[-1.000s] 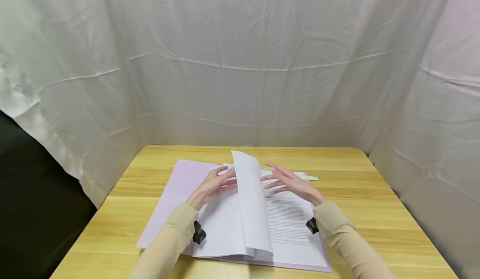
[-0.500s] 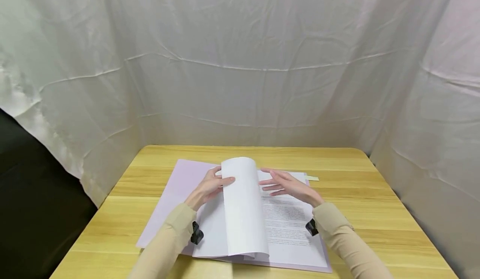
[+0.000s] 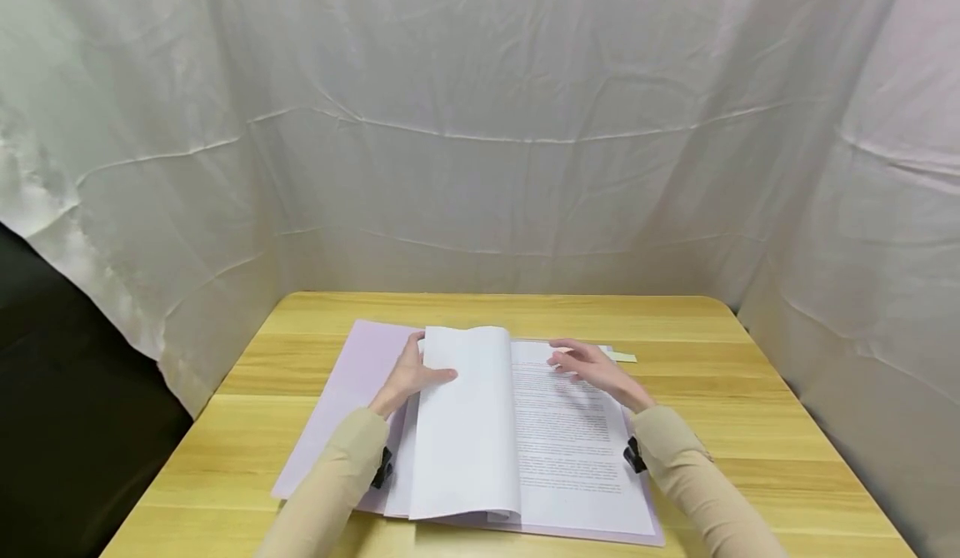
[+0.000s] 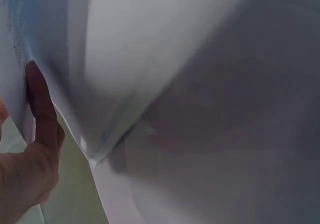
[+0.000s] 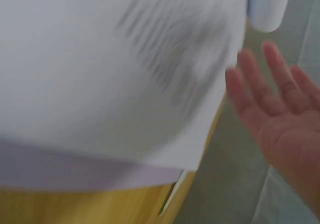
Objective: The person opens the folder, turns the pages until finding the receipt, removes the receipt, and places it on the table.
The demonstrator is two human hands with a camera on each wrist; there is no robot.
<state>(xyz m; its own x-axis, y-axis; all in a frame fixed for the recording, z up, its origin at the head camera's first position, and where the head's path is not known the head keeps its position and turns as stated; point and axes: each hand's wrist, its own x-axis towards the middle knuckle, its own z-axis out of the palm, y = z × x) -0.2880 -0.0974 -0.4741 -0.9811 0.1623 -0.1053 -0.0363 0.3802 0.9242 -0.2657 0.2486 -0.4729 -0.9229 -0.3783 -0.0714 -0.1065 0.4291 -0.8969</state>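
Observation:
A light purple folder lies spread on the table with white pages in it. My left hand pinches a turned sheet of paper near its upper left corner, thumb on top and fingers behind the edge. The sheet bows over from the middle, its blank side up. In the left wrist view, the left hand is at the paper's edge. My right hand hovers over the top of the printed page on the right, fingers loosely bent and holding nothing. In the right wrist view, its fingers are spread beside the paper.
A pale green tab sticks out past the folder's upper right edge. The wooden table carries the folder near its front edge. Light grey curtains hang behind and on both sides, and a dark area shows at the left.
The sheet has swung left and down from nearly upright, uncovering more of the printed page. My left thumb has come onto its top face. My right hand has drawn back slightly to the right.

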